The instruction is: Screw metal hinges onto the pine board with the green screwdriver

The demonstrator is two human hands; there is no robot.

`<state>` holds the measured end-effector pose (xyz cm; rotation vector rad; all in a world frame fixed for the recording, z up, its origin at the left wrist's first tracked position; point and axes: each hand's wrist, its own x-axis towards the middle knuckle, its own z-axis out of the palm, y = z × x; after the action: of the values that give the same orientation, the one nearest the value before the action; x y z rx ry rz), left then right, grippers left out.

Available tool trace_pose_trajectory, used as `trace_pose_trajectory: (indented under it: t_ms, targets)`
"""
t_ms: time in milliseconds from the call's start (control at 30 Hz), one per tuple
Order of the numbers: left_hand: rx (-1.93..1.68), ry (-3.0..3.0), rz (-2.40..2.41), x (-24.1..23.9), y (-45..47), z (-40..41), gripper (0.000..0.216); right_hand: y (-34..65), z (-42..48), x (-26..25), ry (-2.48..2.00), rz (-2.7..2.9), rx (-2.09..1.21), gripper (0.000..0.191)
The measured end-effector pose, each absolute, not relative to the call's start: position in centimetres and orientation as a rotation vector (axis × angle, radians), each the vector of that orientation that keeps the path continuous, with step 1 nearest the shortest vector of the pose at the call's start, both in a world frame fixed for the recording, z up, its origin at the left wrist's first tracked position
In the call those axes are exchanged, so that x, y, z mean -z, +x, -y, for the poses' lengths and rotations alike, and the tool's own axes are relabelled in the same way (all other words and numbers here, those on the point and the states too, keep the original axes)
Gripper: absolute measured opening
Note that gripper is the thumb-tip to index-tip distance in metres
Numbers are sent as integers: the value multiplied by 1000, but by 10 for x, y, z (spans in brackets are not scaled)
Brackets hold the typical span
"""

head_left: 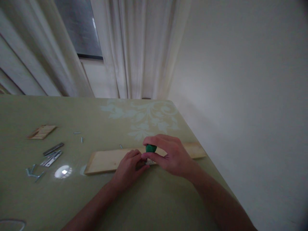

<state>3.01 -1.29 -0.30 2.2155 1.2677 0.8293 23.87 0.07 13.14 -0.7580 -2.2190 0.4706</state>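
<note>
A pale wooden plank [103, 161] lies lengthwise across the table. My right hand [172, 155] curls its fingers and thumb around the green handle of a screwdriver [151, 148], held upright over the plank; its shaft is mostly hidden. Beneath it, at the plank's near edge, shows a small part of a metal hinge [150, 162]. My left hand [130, 163] rests on the plank, with thumb and fingers closed about the hinge beside the screwdriver. Whether a screw sits under the tip is hidden.
To the left lie metal hinges [53, 158], several loose screws [33, 172] and a small wood piece [42, 132]. Another screw [121, 146] lies behind the plank. A white wall [240, 96] borders the table's right edge; curtains [144, 48] hang behind.
</note>
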Motion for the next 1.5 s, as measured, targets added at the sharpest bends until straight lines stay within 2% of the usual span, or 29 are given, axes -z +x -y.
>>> trace_pose_trajectory:
  t_ms: [67,133,200,333,433,567,667,733,800,900,967,1033,1100,1200,1333,1400,1500]
  targets:
    - [-858,2222,-1252,6,30,13,6,231,3,-126,-790,2193,-277,14]
    - [-873,2229,-1240,8,31,12,6,228,6,-125,-783,2217,-220,13]
    - [-867,2230,-1266,8,31,12,4,230,7,-131,-752,2276,-336,16]
    - [-810,2229,-1276,2,31,13,6,245,3,-150,-647,2341,-815,40]
    - [-802,2231,-1257,-1,30,13,6,255,-3,-156,-593,2335,-931,38]
    - [-820,2222,-1273,5,30,11,7,248,-1,-142,-696,2297,-683,27]
    - [-863,2227,-1268,9,31,11,7,233,7,-127,-855,2188,-313,25]
    - [-869,2228,-1255,9,31,11,8,226,10,-123,-906,2139,-184,28]
    - [-857,2225,-1256,6,31,12,9,227,11,-126,-902,2182,-258,35]
    - [-827,2221,-1262,2,31,13,10,239,7,-142,-806,2298,-601,52]
    - [-808,2219,-1259,1,31,13,9,248,3,-151,-711,2342,-797,55]
    - [-803,2215,-1258,1,31,13,8,252,0,-154,-620,2348,-876,49]
    - [-813,2211,-1256,3,31,12,10,249,-1,-150,-571,2336,-849,41]
    - [-831,2213,-1262,9,30,12,10,236,4,-136,-692,2267,-621,33]
    - [-844,2234,-1249,13,30,10,9,222,12,-125,-939,2117,-271,34]
    - [-848,2236,-1237,12,30,9,10,223,13,-129,-948,2140,-281,32]
    - [-829,2234,-1251,8,30,10,9,234,8,-143,-808,2246,-551,37]
